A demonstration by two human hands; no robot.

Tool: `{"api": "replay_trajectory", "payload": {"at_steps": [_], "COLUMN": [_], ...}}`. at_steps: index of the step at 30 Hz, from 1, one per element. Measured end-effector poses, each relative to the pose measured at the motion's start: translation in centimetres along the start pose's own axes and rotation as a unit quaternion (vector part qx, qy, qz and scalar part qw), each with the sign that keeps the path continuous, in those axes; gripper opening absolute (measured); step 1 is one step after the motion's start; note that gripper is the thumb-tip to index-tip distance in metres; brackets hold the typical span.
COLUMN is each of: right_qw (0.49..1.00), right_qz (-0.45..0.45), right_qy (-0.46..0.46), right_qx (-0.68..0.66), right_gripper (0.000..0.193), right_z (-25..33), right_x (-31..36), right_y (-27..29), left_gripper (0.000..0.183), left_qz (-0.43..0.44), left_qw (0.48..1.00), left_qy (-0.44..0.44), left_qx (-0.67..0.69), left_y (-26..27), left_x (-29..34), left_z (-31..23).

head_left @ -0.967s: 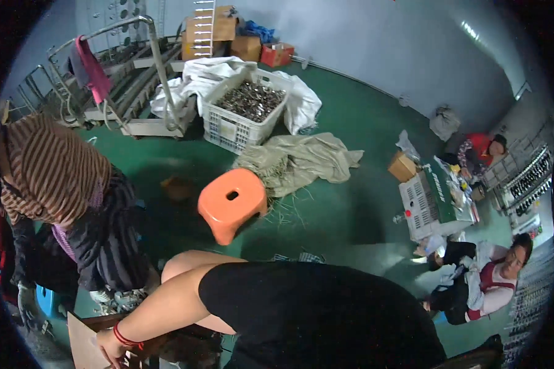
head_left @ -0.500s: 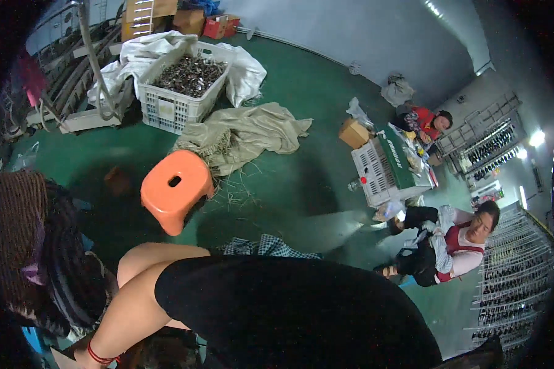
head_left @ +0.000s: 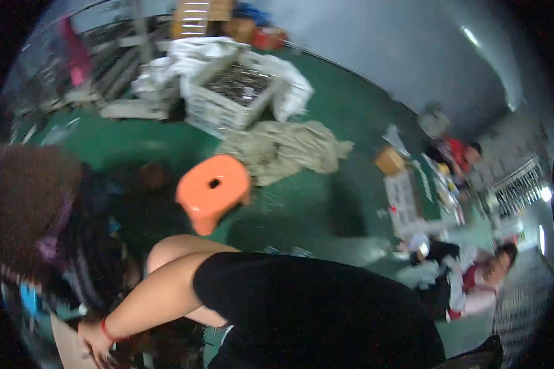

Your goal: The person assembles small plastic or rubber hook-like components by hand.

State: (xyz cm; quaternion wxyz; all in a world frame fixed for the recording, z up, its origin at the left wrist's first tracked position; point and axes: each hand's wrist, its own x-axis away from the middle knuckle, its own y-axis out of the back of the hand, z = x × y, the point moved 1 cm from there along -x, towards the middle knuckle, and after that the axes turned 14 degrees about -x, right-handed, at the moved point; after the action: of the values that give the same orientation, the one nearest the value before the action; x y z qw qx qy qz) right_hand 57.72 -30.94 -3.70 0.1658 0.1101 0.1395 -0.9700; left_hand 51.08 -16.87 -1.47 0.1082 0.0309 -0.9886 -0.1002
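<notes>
One bare arm with a red cord bracelet reaches from a black sleeve toward the lower left. It appears to be my right arm. My right hand point(head_left: 94, 341) is at the lower rim, smeared by motion, its fingers pointing down. They rest on or beside a pale brown flat piece point(head_left: 68, 342), and I cannot make out whether they grip anything. Close by lies a dark, blurred bundle of long strands point(head_left: 92, 258). Next to it is a brown ribbed pile point(head_left: 31, 203) with a purple strip point(head_left: 50, 246). My left hand does not show.
An orange stool point(head_left: 212, 184) stands ahead on the green floor. Beyond are a crumpled khaki sack point(head_left: 295, 147) and a white crate point(head_left: 212, 114) of small dark pieces. To the right, two people sit near a pale crate point(head_left: 403, 206). Metal frames point(head_left: 123, 67) stand far left.
The view has swung, so the surroundings sit farther right in it. More of my right hand and the pale flat piece now shows; before, the hand was mostly cut off at the lower rim.
</notes>
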Motion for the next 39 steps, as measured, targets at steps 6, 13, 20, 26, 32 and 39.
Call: {"api": "replay_trajectory", "payload": {"at_steps": [6, 13, 20, 26, 32, 39], "right_qw": [0.975, 0.983, 0.989, 0.944, 0.981, 0.987], "right_qz": [-0.015, 0.101, 0.144, 0.241, 0.177, 0.109], "right_qy": [-0.187, -0.137, -0.026, 0.126, -0.011, 0.002], "right_qx": [-0.116, -0.065, 0.007, 0.186, 0.075, 0.121], "right_gripper": [0.019, 0.01, 0.01, 0.016, 0.012, 0.009], "right_z": [3.5, 4.6, 6.4, 6.9, 6.0, 3.4], "right_x": [6.5, 8.4, 8.8, 7.5, 6.6, 2.1], "right_y": [4.9, 4.3, 0.8, -0.5, -2.5, -7.2], "left_gripper": [0.033, 0.005, 0.005, 0.007, 0.007, 0.022], "left_qz": [0.049, 0.16, 0.175, 0.204, 0.131, 0.072], "left_qw": [0.992, 0.962, 0.919, 0.878, 0.902, 0.925], "left_qy": [-0.117, 0.074, 0.08, 0.138, 0.124, 0.104], "left_qx": [-0.022, 0.209, 0.343, 0.411, 0.392, 0.359], "left_y": [-5.4, -6.1, -3.6, -1.2, 1.0, 0.4], "left_x": [0.8, 4.0, 6.8, 6.2, 7.6, 7.6], "left_z": [4.9, 1.3, -0.5, 3.6, 2.0, 3.8]}}
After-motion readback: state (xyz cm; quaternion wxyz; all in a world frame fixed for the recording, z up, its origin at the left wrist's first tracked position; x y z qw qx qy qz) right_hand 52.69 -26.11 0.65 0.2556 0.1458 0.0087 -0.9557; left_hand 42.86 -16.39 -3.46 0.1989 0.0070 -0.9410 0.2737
